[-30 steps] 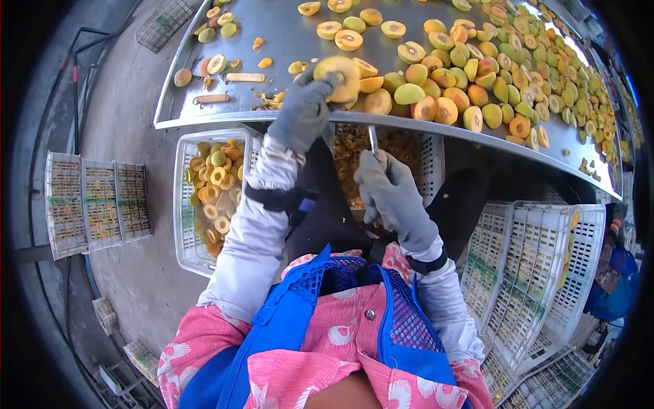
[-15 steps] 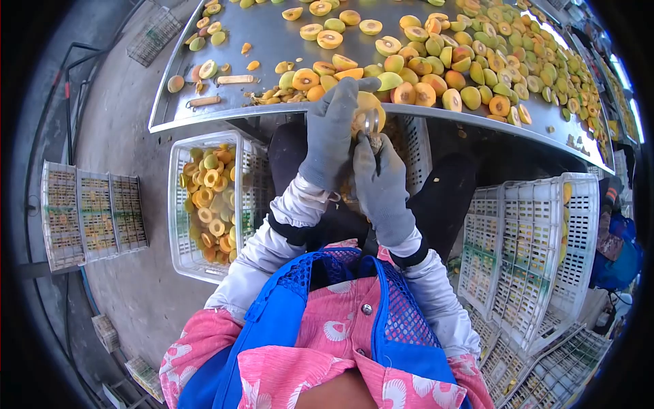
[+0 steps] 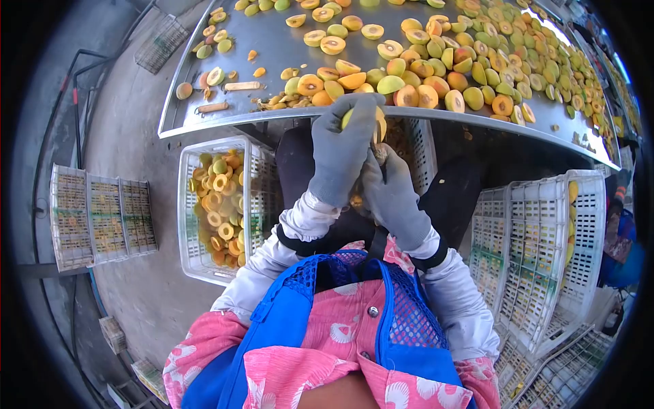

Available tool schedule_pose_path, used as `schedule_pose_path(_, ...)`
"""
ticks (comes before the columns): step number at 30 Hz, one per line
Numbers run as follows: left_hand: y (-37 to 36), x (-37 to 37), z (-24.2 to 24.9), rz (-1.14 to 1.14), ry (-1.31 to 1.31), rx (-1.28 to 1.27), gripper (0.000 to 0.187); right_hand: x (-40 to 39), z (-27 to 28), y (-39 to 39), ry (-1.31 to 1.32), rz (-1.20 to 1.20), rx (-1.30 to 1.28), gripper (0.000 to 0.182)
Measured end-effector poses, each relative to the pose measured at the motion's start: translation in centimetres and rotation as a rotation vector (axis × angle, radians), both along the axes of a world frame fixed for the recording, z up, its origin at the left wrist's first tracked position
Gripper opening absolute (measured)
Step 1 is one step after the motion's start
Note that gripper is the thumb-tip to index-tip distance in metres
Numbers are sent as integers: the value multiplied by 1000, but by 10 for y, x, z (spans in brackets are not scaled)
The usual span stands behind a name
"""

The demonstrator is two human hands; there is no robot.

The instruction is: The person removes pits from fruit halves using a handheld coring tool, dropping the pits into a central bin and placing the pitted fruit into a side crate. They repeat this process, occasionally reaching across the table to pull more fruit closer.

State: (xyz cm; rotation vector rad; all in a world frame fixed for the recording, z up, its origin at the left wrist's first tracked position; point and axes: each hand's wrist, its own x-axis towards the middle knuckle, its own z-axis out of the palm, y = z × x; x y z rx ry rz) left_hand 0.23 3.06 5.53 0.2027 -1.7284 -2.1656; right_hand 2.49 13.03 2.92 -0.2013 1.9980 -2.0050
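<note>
Both my hands wear grey gloves and meet just off the table's near edge. My left hand [image 3: 340,153] is closed around a yellow peach half [image 3: 381,126], its palm covering most of the fruit. Lower and to the right, my right hand [image 3: 395,194] grips a small pitting tool [image 3: 379,151] against the underside of the peach; its metal loop is largely hidden now. Cut peach halves [image 3: 392,84] with orange flesh and greenish skin lie on the metal table [image 3: 272,51] beyond my hands.
A white crate [image 3: 182,225] of hollowed peach halves [image 3: 216,218] stands left of my legs. Two wooden-handled tools [image 3: 212,108] lie at the table's left. More crates [image 3: 524,252] stand at right, another [image 3: 102,215] far left. A person in blue [image 3: 623,252] is at the far right.
My left hand has turned over the peach half, covering more of it. The tool's metal loop, plain to see before, has dropped from sight. The whole view has shifted slightly.
</note>
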Motion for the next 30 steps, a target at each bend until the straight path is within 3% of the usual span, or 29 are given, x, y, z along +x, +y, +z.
schedule_pose_path(1, 2, 2, 2, -14, -5, -8, 26, -1, -6, -2, 234, -42, -29, 24)
schedule_pose_path(4, 7, 4, 11, -32, 37, 117, 31, 3, -3, 0, 430, -123, 99, 23)
schedule_pose_path(10, 12, 3, 17, 24, 90, 115, 31, 0, -4, -1, 421, -129, 74, 25)
schedule_pose_path(13, 7, 5, 19, -5, 72, 23, 31, 2, 2, 5, 309, -42, 113, 24)
schedule_pose_path(15, 4, 9, 25, -14, -38, -146, 28, 4, -7, 4, 336, -34, 87, 23)
schedule_pose_path(18, 5, 5, 15, 5, 36, -190, 30, 4, -17, 1, 385, -37, 84, 23)
schedule_pose_path(20, 0, 3, 14, -86, 8, -87, 32, 4, -13, 2, 411, -50, 107, 24)
schedule_pose_path(22, -9, 2, 13, -271, -54, 147, 32, 10, 19, 11, -345, 140, -182, 31)
schedule_pose_path(25, -21, -9, 6, -476, -122, 319, 32, 9, 44, 14, -580, 208, -123, 36)
schedule_pose_path(28, -12, -11, -3, -384, -274, 168, 32, 2, 40, 20, -799, 266, -221, 43)
schedule_pose_path(30, -2, -10, -13, 59, -39, -505, 31, 0, 35, 25, -858, 348, -302, 45)
